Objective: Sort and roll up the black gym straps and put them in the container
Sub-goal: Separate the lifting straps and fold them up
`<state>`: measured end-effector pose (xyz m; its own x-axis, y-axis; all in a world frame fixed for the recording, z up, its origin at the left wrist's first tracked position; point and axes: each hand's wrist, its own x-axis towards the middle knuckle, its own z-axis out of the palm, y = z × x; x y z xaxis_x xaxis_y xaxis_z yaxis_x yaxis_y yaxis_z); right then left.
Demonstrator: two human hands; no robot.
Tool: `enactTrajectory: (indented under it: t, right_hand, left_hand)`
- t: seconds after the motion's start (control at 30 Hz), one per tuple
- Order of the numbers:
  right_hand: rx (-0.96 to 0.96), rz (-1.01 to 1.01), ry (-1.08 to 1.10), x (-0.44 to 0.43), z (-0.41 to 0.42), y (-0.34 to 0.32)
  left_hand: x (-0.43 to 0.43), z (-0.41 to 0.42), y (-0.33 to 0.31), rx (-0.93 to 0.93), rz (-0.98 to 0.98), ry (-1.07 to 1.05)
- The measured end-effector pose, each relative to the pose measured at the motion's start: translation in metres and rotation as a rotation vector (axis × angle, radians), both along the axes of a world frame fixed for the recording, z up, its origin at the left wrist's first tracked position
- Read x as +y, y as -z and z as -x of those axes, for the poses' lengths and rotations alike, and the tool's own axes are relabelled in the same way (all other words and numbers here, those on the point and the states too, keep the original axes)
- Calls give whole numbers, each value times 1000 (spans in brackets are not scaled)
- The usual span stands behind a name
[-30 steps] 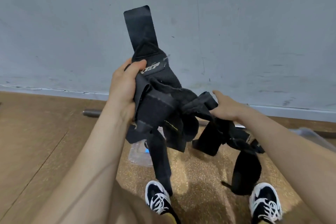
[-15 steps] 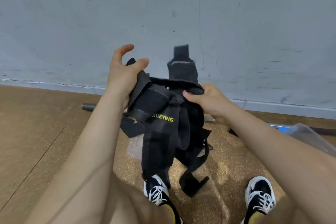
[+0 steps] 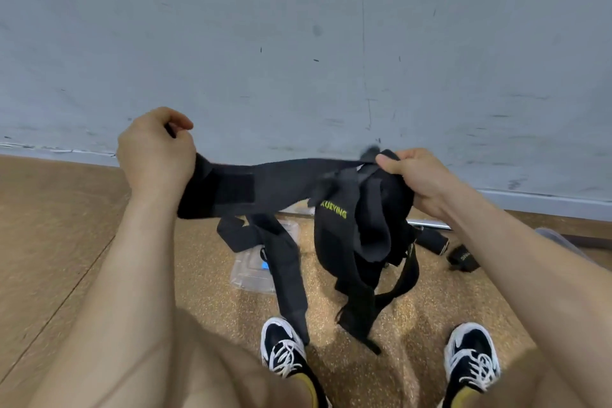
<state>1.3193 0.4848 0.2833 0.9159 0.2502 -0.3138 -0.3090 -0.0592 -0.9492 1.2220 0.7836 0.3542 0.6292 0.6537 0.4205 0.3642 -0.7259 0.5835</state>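
Note:
I hold a tangle of black gym straps in the air in front of a grey wall. My left hand [image 3: 155, 151] grips the end of one wide strap [image 3: 265, 180], which stretches level across to my right hand [image 3: 414, 179]. My right hand grips the bunch of straps [image 3: 351, 242], one printed with yellow letters; their loose ends hang down toward my shoes. A clear plastic container lid [image 3: 253, 270] lies on the floor behind the hanging straps. The clear container [image 3: 553, 237] shows partly behind my right forearm.
Two rolled black straps [image 3: 432, 240] [image 3: 463, 257] lie on the cork floor at the right. A metal bar [image 3: 427, 224] runs along the base of the wall. My two black-and-white shoes [image 3: 281, 346] [image 3: 472, 353] stand at the bottom.
My hands have moved apart, the left one to the left, and pulled one strap out of the bunch until it is stretched flat between them. The upright strap end has dropped.

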Motion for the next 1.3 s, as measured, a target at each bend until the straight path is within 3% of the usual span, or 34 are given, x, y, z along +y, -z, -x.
enactTrajectory:
  t: [0.13, 0.2, 0.27, 0.33, 0.4, 0.5, 0.6, 0.83, 1.03, 1.23, 1.3]
  right_hand:
    - [145, -109, 117, 2, -4, -7]
    - [163, -120, 128, 8, -3, -11]
    - [170, -144, 135, 13, -2, -15]
    - [183, -187, 144, 15, -3, -18]
    - [209, -240, 142, 16, -3, -21]
    - [244, -288, 104, 17, -1, -20]
    - [198, -259, 105, 15, -2, -21]
    - [-130, 226, 20, 8, 5, -25]
    - [-233, 189, -413, 11, 26, -38]
    - [-229, 272, -230, 28, 31, -25]
    - [-207, 253, -197, 31, 33, -25]
  left_hand:
    - [-12, -6, 24, 519, -7, 350]
    - [-34, -11, 34, 588, -94, 501]
    - [-52, -15, 40, 503, -145, 608]
    - [-66, -13, 40, 422, 62, 655]
    - [-78, -9, 39, 491, 456, 705]
    - [-86, -8, 49, 597, 695, 768]
    - [-89, -12, 57, 496, 892, 712]
    - [-93, -18, 45, 159, 1242, 536]
    - [-97, -19, 33, -97, 1404, 487]
    - [-99, -17, 35, -167, 1470, 477]
    - [-99, -17, 36, -153, 1407, 485]
